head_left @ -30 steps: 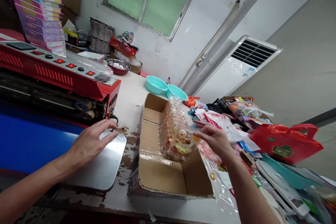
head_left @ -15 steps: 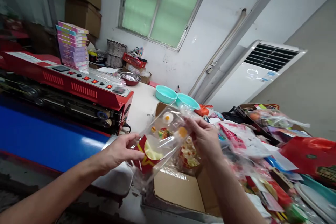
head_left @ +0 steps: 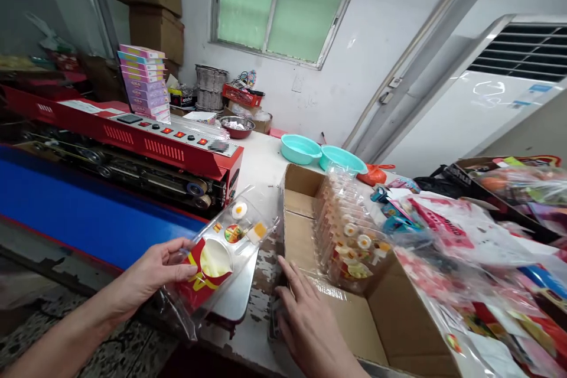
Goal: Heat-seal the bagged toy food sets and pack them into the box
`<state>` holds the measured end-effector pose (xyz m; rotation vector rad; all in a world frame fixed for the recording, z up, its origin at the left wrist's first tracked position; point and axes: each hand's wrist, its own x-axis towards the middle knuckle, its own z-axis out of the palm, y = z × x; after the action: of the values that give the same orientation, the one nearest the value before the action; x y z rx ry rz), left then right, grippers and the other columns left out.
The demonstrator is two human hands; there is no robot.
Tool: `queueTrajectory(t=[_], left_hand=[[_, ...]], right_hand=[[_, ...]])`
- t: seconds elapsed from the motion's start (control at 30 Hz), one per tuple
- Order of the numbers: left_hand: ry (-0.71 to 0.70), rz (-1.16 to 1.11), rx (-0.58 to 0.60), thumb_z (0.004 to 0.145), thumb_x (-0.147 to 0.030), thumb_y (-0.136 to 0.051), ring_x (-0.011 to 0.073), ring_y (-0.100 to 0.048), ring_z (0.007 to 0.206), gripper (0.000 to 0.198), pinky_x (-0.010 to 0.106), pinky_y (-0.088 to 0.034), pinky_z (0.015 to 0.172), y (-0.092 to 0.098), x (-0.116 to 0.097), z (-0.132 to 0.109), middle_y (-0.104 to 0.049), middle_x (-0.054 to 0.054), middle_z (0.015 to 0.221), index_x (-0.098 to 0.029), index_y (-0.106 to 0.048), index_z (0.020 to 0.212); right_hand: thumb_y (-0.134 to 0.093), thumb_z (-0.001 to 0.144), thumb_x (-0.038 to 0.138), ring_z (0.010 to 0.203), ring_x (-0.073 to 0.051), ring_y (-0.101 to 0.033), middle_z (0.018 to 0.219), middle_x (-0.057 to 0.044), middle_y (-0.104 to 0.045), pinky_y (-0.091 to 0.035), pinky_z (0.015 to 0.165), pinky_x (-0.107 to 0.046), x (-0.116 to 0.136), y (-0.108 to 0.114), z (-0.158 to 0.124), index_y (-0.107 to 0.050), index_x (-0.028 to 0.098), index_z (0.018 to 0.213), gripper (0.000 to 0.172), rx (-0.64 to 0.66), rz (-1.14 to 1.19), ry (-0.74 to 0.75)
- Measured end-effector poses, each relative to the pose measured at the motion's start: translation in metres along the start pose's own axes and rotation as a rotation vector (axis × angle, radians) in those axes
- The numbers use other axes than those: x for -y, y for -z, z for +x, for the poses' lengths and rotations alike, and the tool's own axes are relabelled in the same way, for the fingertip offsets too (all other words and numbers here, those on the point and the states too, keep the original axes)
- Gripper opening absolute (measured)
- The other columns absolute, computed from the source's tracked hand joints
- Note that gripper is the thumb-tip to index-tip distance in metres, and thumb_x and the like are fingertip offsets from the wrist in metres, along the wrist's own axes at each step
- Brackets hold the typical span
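My left hand (head_left: pixel 166 271) is closed on the lower left edge of a clear plastic bag (head_left: pixel 248 254). Inside the bag show a red fries carton (head_left: pixel 199 289) with a yellow mark, a small fried egg piece (head_left: pixel 239 210) and other small toy food pieces. At the left wall of an open cardboard box (head_left: pixel 305 236), my right hand (head_left: pixel 305 313) hooks its fingers over the rim; its thumb is hidden. A row of similar filled bags (head_left: pixel 349 236) stands packed along the box's far right side.
Left stands a red machine (head_left: pixel 177 150) with a blue conveyor belt (head_left: pixel 97 227) and a metal end plate (head_left: pixel 237 289). Two turquoise basins (head_left: pixel 301 149) sit behind the box. Loose plastic packaging (head_left: pixel 460 224) is heaped on the right.
My right hand has let go of the bag and moved down to the box's left wall. My left hand has brought the bag left, uncovering the box. The view has shifted right.
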<state>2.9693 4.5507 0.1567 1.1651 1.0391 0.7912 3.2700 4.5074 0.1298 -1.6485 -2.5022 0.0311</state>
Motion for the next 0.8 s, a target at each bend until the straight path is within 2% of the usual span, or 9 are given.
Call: queueTrajectory(t=[0.23, 0.3, 0.4, 0.47, 0.5, 0.57, 0.67, 0.73, 0.8], left_hand=[[0.050, 0.059, 0.043, 0.072, -0.038, -0.070, 0.0246, -0.056, 0.107, 0.038, 0.028, -0.049, 0.082, 0.004, 0.003, -0.012, -0.063, 0.003, 0.107, -0.021, -0.056, 0.104], [0.056, 0.051, 0.087, 0.072, -0.036, -0.070, 0.0259, -0.056, 0.107, 0.035, 0.030, -0.048, 0.084, 0.005, 0.002, -0.017, -0.065, 0.003, 0.100, -0.020, -0.058, 0.100], [0.064, 0.063, 0.139, 0.073, -0.035, -0.068, 0.0257, -0.056, 0.106, 0.034, 0.030, -0.047, 0.086, 0.007, 0.002, -0.021, -0.064, 0.004, 0.105, -0.021, -0.060, 0.103], [0.066, 0.099, 0.157, 0.073, -0.035, -0.068, 0.0258, -0.055, 0.109, 0.035, 0.030, -0.046, 0.088, 0.008, 0.001, -0.021, -0.062, 0.004, 0.111, -0.021, -0.061, 0.105], [0.064, 0.113, 0.165, 0.073, -0.035, -0.067, 0.0263, -0.053, 0.111, 0.036, 0.030, -0.045, 0.090, 0.008, -0.001, -0.020, -0.062, 0.004, 0.113, -0.021, -0.061, 0.105], [0.063, 0.130, 0.188, 0.073, -0.034, -0.067, 0.0279, -0.052, 0.113, 0.038, 0.033, -0.043, 0.094, 0.008, -0.005, -0.019, -0.062, 0.005, 0.114, -0.021, -0.061, 0.107], [0.062, 0.135, 0.203, 0.072, -0.035, -0.067, 0.0294, -0.054, 0.110, 0.040, 0.036, -0.044, 0.093, 0.007, -0.012, -0.020, -0.063, 0.006, 0.111, -0.020, -0.061, 0.109], [0.061, 0.142, 0.202, 0.072, -0.035, -0.066, 0.0289, -0.055, 0.108, 0.037, 0.035, -0.045, 0.092, 0.009, -0.014, -0.021, -0.064, 0.005, 0.108, -0.021, -0.062, 0.106], [0.072, 0.155, 0.192, 0.071, -0.034, -0.066, 0.0282, -0.056, 0.107, 0.035, 0.033, -0.046, 0.090, 0.013, -0.014, -0.022, -0.065, 0.005, 0.104, -0.021, -0.063, 0.104]], right_hand=[[-0.057, 0.069, 0.013, 0.136, -0.038, -0.021, 0.149, -0.009, -0.025, -0.030, 0.106, -0.058, -0.023, 0.011, -0.021, -0.066, 0.020, 0.103, 0.036, 0.085, -0.012, -0.007], [-0.062, 0.071, 0.021, 0.136, -0.038, -0.023, 0.145, -0.007, -0.035, -0.029, 0.106, -0.059, -0.032, 0.016, -0.025, -0.067, 0.023, 0.099, 0.029, 0.060, 0.100, 0.027], [-0.053, 0.084, 0.033, 0.122, -0.030, -0.047, 0.122, -0.009, -0.059, -0.042, 0.099, -0.048, -0.040, 0.030, -0.017, -0.065, 0.025, 0.102, 0.024, -0.176, 0.410, -0.029], [-0.046, 0.088, 0.035, 0.102, -0.024, -0.060, 0.108, -0.010, -0.065, -0.049, 0.088, -0.040, -0.041, 0.040, 0.000, -0.063, 0.024, 0.105, 0.026, -0.352, 0.625, -0.157], [-0.048, 0.088, 0.036, 0.093, -0.022, -0.062, 0.103, -0.009, -0.066, -0.051, 0.082, -0.037, -0.040, 0.045, 0.012, -0.063, 0.023, 0.104, 0.026, -0.371, 0.732, -0.205], [-0.056, 0.082, 0.037, 0.077, -0.018, -0.063, 0.090, -0.007, -0.068, -0.052, 0.067, -0.031, -0.036, 0.051, 0.037, -0.066, 0.021, 0.095, 0.022, -0.243, 0.963, -0.238], [-0.070, 0.069, 0.040, 0.055, -0.012, -0.059, 0.068, -0.001, -0.064, -0.038, 0.042, -0.019, -0.030, 0.054, 0.069, -0.066, 0.018, 0.087, 0.028, 0.126, 1.231, -0.234], [-0.076, 0.062, 0.041, 0.049, -0.009, -0.057, 0.071, 0.000, -0.065, -0.027, 0.036, -0.016, -0.026, 0.053, 0.081, -0.064, 0.018, 0.094, 0.041, 0.314, 1.293, -0.228], [-0.078, 0.060, 0.041, 0.050, -0.009, -0.059, 0.083, -0.002, -0.066, -0.026, 0.036, -0.016, -0.022, 0.052, 0.088, -0.061, 0.019, 0.102, 0.051, 0.450, 1.312, -0.192]])
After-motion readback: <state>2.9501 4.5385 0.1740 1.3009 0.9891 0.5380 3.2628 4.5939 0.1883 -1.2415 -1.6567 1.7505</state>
